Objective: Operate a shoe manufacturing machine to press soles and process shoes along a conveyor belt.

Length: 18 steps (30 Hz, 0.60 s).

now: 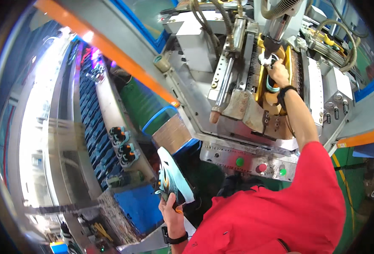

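Pinching shoe (176, 180) with left hand (173, 213), likely to clear front-left corner of machine (242, 106); cannot tell grip of right hand (278, 74).

Right arm (303, 118) stretched well forward of the torso, forearm bare below a short red sleeve (316, 169); right wrist (286, 91) roughly in line with the forearm; right hand (278, 73) back upward, fingers bent, fingertips too small to read clearly; left forearm (179, 247) short in view, entering at the lower edge; left hand (172, 216) nearer the body, pointing forward, in a closed grip, thumb extended; hands well apart.
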Tool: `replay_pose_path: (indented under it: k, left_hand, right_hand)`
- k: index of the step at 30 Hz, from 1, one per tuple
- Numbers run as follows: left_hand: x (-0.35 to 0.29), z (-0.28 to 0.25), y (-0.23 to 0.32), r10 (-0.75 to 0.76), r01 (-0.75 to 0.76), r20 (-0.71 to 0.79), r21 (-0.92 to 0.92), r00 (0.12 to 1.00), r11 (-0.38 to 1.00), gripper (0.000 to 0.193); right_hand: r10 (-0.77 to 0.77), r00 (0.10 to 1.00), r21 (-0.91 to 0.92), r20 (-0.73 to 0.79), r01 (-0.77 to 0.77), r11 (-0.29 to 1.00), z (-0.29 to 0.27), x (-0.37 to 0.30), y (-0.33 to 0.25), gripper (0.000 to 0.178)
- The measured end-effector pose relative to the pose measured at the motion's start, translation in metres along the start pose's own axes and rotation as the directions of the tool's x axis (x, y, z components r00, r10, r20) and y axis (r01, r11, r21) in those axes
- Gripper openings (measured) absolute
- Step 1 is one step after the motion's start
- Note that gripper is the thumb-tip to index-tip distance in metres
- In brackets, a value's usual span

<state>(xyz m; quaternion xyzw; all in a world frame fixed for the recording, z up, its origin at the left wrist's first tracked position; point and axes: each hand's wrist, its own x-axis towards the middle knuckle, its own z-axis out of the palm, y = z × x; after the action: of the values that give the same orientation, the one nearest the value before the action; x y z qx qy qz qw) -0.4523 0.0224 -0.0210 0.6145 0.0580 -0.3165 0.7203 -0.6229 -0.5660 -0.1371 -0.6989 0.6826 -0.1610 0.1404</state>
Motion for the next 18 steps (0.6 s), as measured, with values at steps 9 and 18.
replay_pose_path:
  k: [9, 18]
  left_hand:
    - [-0.073, -0.042, -0.08, 0.18, -0.155, -0.051, 0.322, 0.982, 0.934, 0.044]
    - [-0.147, -0.094, -0.105, -0.191, 0.014, -0.333, -0.467, 0.923, 0.884, 0.029]
  right_hand:
    - [-0.784, 0.621, 0.493, -0.018, 0.688, 0.533, 0.003, -0.318, -0.001, 0.017]
    - [-0.945, 0.328, 0.484, 0.021, 0.824, 0.296, 0.151, -0.332, 0.045, 0.008]
